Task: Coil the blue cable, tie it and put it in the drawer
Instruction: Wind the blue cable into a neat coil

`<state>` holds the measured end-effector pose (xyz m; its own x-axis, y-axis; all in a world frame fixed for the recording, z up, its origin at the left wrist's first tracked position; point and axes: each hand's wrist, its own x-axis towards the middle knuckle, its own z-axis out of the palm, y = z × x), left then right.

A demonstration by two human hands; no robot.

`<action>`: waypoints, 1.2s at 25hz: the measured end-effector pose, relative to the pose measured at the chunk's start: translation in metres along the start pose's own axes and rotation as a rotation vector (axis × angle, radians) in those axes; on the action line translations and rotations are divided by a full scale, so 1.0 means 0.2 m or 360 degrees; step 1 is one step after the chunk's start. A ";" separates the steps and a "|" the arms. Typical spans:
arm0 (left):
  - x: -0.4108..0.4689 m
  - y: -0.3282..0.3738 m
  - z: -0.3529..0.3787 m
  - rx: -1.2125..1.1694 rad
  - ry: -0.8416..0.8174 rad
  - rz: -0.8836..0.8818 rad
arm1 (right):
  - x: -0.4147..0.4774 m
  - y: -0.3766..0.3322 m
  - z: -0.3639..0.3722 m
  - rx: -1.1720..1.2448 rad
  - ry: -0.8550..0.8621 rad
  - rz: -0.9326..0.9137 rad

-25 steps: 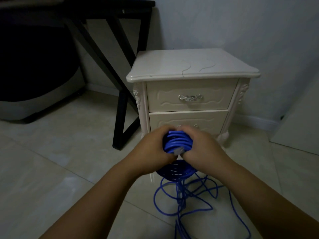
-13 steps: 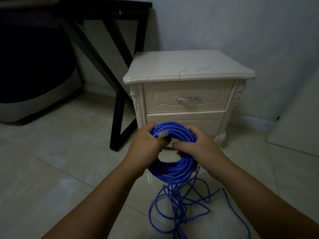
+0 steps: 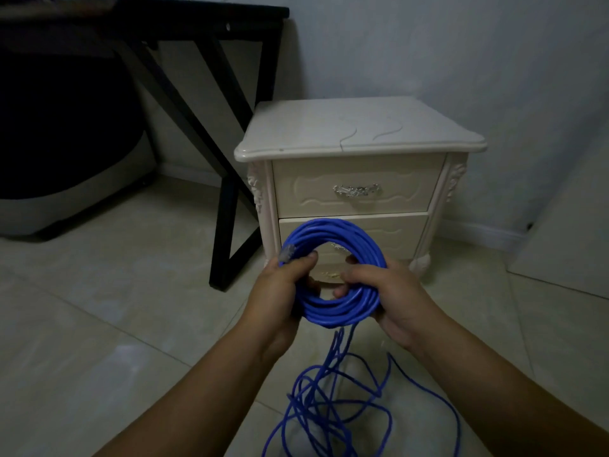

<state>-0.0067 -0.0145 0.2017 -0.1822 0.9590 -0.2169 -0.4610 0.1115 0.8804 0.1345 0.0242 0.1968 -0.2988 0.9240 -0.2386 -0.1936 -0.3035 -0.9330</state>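
A round coil of blue cable (image 3: 333,232) is held upright in front of the cream nightstand (image 3: 359,130). My left hand (image 3: 280,291) grips the coil's left side, with the clear plug end (image 3: 287,253) sticking up above my fingers. My right hand (image 3: 389,291) grips the coil's lower right side, fingers curled through the ring. Loose loops of the same cable (image 3: 329,400) hang from the coil and lie tangled on the floor. Both drawers are closed: the upper drawer (image 3: 356,189) with a silver handle, and the lower drawer (image 3: 395,232) partly hidden behind the coil.
A black table with crossed legs (image 3: 227,199) stands left of the nightstand. A dark rounded object with a pale base (image 3: 49,143) sits under it at the far left. A pale panel (image 3: 573,232) leans at the right. Beige floor tiles (image 3: 99,324) spread around.
The coil has been turned from edge-on to face me as an open ring and lowered slightly. The plug end shifted to the coil's left side. My hands moved apart along the ring.
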 end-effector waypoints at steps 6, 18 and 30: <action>0.01 0.18 -0.14 0.0808 -0.0649 -0.0174 | -0.03 -0.08 -0.03 -0.0647 0.0124 -0.0291; 0.02 0.04 -0.05 0.1859 -0.0165 0.0812 | -0.06 -0.04 0.03 -0.1491 -0.0014 -0.0724; 0.02 0.07 -0.01 0.0356 0.0191 0.0401 | -0.03 -0.09 -0.02 -0.1113 -0.0059 -0.0320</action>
<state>-0.0162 -0.0103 0.2128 -0.3728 0.9277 -0.0173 -0.1896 -0.0579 0.9802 0.1437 0.0252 0.2148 -0.3539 0.9341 -0.0466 0.3908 0.1024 -0.9148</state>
